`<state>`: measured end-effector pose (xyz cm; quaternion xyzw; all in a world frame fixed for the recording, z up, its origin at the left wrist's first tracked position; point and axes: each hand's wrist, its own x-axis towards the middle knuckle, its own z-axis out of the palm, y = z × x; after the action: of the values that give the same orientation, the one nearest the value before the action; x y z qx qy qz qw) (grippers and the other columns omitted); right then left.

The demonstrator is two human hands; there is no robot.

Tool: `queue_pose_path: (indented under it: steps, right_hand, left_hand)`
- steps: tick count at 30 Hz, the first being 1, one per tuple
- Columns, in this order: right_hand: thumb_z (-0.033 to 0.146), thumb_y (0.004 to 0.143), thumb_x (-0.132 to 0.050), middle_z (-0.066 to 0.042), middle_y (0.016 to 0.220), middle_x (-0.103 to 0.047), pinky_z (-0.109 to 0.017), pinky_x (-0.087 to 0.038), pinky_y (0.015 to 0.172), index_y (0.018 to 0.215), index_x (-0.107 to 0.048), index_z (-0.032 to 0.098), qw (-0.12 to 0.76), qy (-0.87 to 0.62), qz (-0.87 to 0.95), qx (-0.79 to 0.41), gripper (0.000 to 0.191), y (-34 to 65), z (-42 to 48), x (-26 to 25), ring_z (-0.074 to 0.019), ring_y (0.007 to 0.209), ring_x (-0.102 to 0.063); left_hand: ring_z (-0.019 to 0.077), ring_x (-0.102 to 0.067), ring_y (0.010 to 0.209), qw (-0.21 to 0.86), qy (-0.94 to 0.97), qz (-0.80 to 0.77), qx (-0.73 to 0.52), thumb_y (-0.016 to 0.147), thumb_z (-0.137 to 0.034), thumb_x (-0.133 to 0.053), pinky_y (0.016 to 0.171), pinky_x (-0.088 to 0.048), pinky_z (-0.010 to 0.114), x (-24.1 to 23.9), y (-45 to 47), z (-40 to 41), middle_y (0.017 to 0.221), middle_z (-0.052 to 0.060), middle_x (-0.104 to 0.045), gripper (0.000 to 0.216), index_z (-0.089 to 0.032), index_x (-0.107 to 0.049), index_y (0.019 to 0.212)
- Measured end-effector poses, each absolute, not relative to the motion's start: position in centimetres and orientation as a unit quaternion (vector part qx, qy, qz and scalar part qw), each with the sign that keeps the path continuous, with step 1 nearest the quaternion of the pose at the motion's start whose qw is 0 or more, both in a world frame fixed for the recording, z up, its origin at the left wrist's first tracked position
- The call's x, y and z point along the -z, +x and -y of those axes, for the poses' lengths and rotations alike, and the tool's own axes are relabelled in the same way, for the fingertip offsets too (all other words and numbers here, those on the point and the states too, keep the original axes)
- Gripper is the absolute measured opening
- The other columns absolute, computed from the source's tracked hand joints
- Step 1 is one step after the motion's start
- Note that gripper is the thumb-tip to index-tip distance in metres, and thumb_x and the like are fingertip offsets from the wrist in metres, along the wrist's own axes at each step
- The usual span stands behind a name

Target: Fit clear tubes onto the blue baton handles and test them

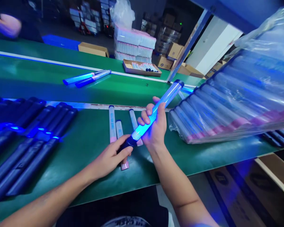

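A light stick [149, 121] with a glowing blue tube and a dark handle is held up at a slant over the green table. My right hand [155, 126] wraps its fingers around the lit tube. Lower down, my left hand [113, 154] closes on the dark handle, whose end is partly hidden by the fingers. Beneath and behind the hands lie pale printed tubes with pink ends: one tube [112, 123] at the left, another tube [119, 128] partly under my left hand, and a third tube [133, 118] partly behind the stick.
Several dark sticks [38, 138] lie in rows at the left. A plastic-wrapped stack of tubes [236, 91] leans at the right. Lit sticks [87, 77] rest on the green conveyor [123, 86], with a shallow carton [142, 67] beyond. A co-worker's arm [8, 25] shows far left.
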<state>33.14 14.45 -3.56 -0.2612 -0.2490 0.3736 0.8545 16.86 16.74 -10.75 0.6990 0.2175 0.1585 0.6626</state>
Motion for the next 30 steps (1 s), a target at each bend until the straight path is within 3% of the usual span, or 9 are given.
queue_pose_path:
  steps: [9, 18, 20, 23, 26, 30]
  right_hand:
    - [0.051, 0.092, -0.060, 0.011, 0.061, -0.036, -0.016, -0.024, 0.034, 0.101, -0.058, 0.029, 0.837, -0.195, 0.305, -0.411, 0.023, 33.7, -14.1, 3.7, -0.0041, 0.037, -0.020]
    - [0.058, 0.091, -0.059, 0.016, 0.045, -0.020, -0.015, -0.014, 0.027, 0.084, -0.054, 0.027, 0.808, -0.099, 0.363, -0.453, 0.032, 33.9, -13.1, 3.5, -0.0027, 0.027, -0.004]
    - [0.057, 0.090, -0.060, 0.014, 0.048, -0.022, -0.015, -0.024, 0.031, 0.083, -0.054, 0.028, 0.808, -0.158, 0.362, -0.438, 0.031, 33.7, -13.0, 3.3, -0.0040, 0.030, -0.013]
    - [0.043, 0.085, -0.068, 0.011, 0.060, -0.033, -0.016, -0.040, 0.047, 0.088, -0.056, 0.027, 0.798, -0.285, 0.318, -0.425, 0.021, 33.0, -13.3, 2.8, -0.0048, 0.044, -0.033]
    - [0.035, 0.085, -0.068, 0.010, 0.064, -0.029, -0.014, -0.035, 0.047, 0.086, -0.054, 0.025, 0.796, -0.325, 0.274, -0.431, 0.018, 32.5, -13.8, 2.8, -0.0036, 0.045, -0.026]
    - [0.035, 0.087, -0.066, 0.011, 0.060, -0.020, -0.014, -0.025, 0.041, 0.081, -0.050, 0.023, 0.791, -0.303, 0.282, -0.451, 0.020, 32.3, -14.0, 3.2, -0.0036, 0.042, -0.011]
  left_hand:
    - [0.0063, -0.047, 0.053, 0.732, 0.641, -0.174, -0.152, 0.101, -0.049, -0.052, 0.054, -0.042, 0.023, 10.1, 17.1, -16.0, 0.075, -0.003, -0.054, 0.033, -0.017, -0.054, 0.092]
    - [0.0059, -0.040, 0.044, 0.831, 0.547, -0.071, -0.065, 0.095, -0.057, -0.054, 0.044, -0.034, 0.022, 9.7, 16.8, -15.8, 0.074, -0.003, -0.056, 0.042, -0.017, -0.057, 0.106]
    - [0.0079, -0.044, 0.047, 0.790, 0.597, -0.101, -0.094, 0.096, -0.056, -0.053, 0.047, -0.037, 0.022, 9.6, 16.7, -15.7, 0.075, -0.002, -0.057, 0.041, -0.018, -0.059, 0.110]
    - [0.0137, -0.055, 0.061, 0.628, 0.716, -0.215, -0.215, 0.099, -0.049, -0.052, 0.058, -0.041, 0.025, 9.4, 16.6, -15.6, 0.076, -0.001, -0.061, 0.034, -0.022, -0.061, 0.117]
    - [0.0177, -0.060, 0.070, 0.548, 0.757, -0.244, -0.259, 0.099, -0.046, -0.052, 0.064, -0.042, 0.027, 9.2, 16.5, -15.7, 0.077, 0.000, -0.064, 0.030, -0.022, -0.065, 0.113]
    - [0.0119, -0.051, 0.056, 0.690, 0.671, -0.203, -0.178, 0.098, -0.052, -0.051, 0.053, -0.040, 0.024, 9.3, 16.6, -15.8, 0.071, -0.004, -0.055, 0.033, -0.020, -0.060, 0.098]
